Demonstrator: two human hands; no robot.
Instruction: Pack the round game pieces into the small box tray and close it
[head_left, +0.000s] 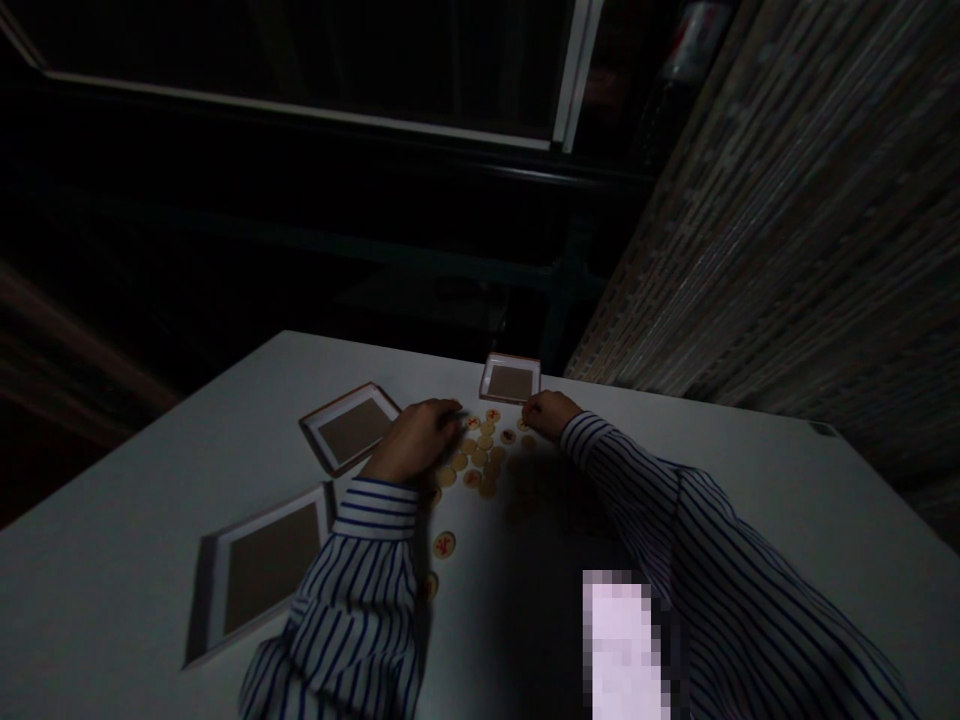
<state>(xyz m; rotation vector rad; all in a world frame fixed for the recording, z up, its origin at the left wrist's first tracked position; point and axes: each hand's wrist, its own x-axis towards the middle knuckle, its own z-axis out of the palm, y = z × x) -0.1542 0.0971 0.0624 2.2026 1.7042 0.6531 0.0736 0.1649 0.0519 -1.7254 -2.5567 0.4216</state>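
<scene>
Round wooden xiangqi pieces (479, 457) lie in a loose cluster on the white table, several blank side up, others showing red or dark characters. My left hand (420, 435) is at the cluster's left edge, its fingers curled together; what they hold, if anything, is too dark to make out. On the far right side, my right hand (551, 413) pinches at a xiangqi piece (523, 425), partly hidden under its fingertips. Closer to me, a red-marked piece (444, 544) rests beside my left forearm, with another piece (430, 587) partly behind the sleeve.
Shallow box parts stand around the pieces: one (510, 379) at the far edge, one (352, 428) left of my left hand, and a larger one (262, 565) nearer, partly covered by my sleeve. A ribbed curtain (712, 220) hangs along the right of the white table (750, 480).
</scene>
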